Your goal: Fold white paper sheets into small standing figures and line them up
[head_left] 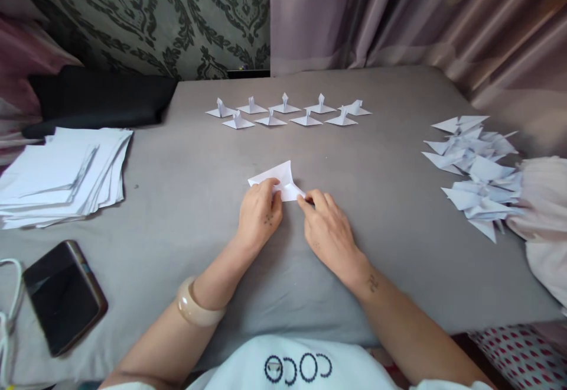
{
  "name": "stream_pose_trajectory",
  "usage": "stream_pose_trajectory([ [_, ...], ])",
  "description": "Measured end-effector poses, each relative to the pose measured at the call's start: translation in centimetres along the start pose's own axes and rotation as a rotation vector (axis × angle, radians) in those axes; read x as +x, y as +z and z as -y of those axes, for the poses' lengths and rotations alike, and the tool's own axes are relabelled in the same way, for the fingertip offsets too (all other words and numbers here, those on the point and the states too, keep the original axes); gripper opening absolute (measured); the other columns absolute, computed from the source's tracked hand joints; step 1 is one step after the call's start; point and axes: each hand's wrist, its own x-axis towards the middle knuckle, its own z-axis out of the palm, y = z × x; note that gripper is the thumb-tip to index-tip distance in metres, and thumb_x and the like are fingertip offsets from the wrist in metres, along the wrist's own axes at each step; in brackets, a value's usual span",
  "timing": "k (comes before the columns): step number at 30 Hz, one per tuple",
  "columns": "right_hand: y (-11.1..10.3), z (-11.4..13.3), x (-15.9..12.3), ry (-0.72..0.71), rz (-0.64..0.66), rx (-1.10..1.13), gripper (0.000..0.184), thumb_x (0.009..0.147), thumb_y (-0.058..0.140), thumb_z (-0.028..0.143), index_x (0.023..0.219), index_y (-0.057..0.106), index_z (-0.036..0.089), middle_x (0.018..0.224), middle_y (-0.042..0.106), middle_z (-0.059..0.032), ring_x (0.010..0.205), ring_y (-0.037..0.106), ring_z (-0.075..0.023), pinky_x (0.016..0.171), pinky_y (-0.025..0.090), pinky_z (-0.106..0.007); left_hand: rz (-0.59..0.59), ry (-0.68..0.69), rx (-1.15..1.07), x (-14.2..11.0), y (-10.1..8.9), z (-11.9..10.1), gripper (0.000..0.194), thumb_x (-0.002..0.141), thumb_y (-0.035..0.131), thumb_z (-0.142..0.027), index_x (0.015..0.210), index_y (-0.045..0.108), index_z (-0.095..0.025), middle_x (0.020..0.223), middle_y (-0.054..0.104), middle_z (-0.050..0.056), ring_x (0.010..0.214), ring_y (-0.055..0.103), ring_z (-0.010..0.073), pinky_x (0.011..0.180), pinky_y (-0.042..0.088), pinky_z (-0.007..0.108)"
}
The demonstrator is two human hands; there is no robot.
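A partly folded sheet of white paper (pixel 286 189) is between my hands at the middle of the grey-covered table. My left hand (pixel 262 208) grips its left part, thumb and fingers closed on the paper and hiding some of it. The right corner of the paper is pinched by my right hand (pixel 325 224), between thumb and forefinger. One pointed flap stands up at the top, and a crease opens toward the right corner. Beyond the hands, several folded paper figures (pixel 284 105) with raised middles stand in two rows.
At the right edge lies a heap of folded paper pieces (pixel 481 171) beside pale cloth (pixel 547 213). Stacked white sheets (pixel 53 171) lie at the left, with a black phone (pixel 64 295) and white cable (pixel 13 307) nearer me. Black fabric (pixel 106 94) sits behind the stack.
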Motion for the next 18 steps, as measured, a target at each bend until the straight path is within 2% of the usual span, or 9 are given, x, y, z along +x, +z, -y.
stream_pose_trajectory([
  [3,0.3,-0.3,0.1,0.036,-0.047,-0.001,0.036,0.094,0.037,0.011,0.114,0.067,0.015,0.102,0.064,-0.0098,0.092,0.055,-0.0222,0.072,0.042,-0.033,0.037,-0.054,-0.057,0.1,-0.6,-0.1,0.025,0.085,0.050,-0.015,0.107,0.060,-0.018,0.081,0.066,0.005,0.072,0.060,0.0181,0.070,0.047,0.030],
  [6,0.6,-0.4,0.5,0.079,-0.183,0.067,0.028,0.091,0.043,0.011,0.101,0.069,0.016,0.099,0.065,-0.0089,0.092,0.055,-0.0215,0.076,0.042,-0.032,0.063,-0.059,-0.155,0.3,-1.1,0.1,0.025,0.080,0.052,-0.013,0.103,0.062,-0.019,0.089,0.069,0.004,0.074,0.061,0.0172,0.072,0.048,0.030],
  [10,0.7,-0.5,1.1,-0.050,-0.384,0.172,0.024,0.092,0.051,0.020,0.112,0.064,0.015,0.111,0.066,-0.0097,0.102,0.052,-0.0219,0.089,0.039,-0.032,0.010,0.069,-0.263,0.4,-1.5,0.1,0.022,0.082,0.055,-0.014,0.099,0.065,-0.022,0.099,0.071,0.003,0.092,0.063,0.0185,0.087,0.046,0.033],
  [13,0.8,-1.0,1.2,-0.089,-0.427,0.179,0.028,0.089,0.058,0.022,0.117,0.061,0.017,0.113,0.068,-0.0079,0.107,0.051,-0.0229,0.092,0.034,-0.035,0.010,0.183,-0.251,0.5,-1.5,0.0,0.020,0.085,0.054,-0.014,0.096,0.067,-0.023,0.100,0.072,0.002,0.100,0.063,0.0190,0.096,0.041,0.036],
  [16,1.0,-1.6,1.3,-0.101,-0.426,0.146,0.014,0.091,0.056,0.019,0.101,0.065,0.021,0.095,0.071,-0.0036,0.098,0.054,-0.0208,0.092,0.031,-0.037,0.043,0.230,-0.202,0.5,-1.4,0.1,0.026,0.086,0.049,-0.010,0.097,0.068,-0.024,0.107,0.072,0.002,0.107,0.061,0.0191,0.099,0.039,0.037],
  [18,1.2,-1.8,1.3,-0.123,-0.415,0.100,0.016,0.093,0.051,0.018,0.092,0.067,0.022,0.088,0.070,-0.0022,0.091,0.054,-0.0192,0.091,0.029,-0.036,0.044,0.249,-0.159,0.4,-1.3,0.2,0.032,0.084,0.047,-0.007,0.102,0.067,-0.023,0.113,0.070,0.003,0.112,0.059,0.0201,0.099,0.039,0.037],
])
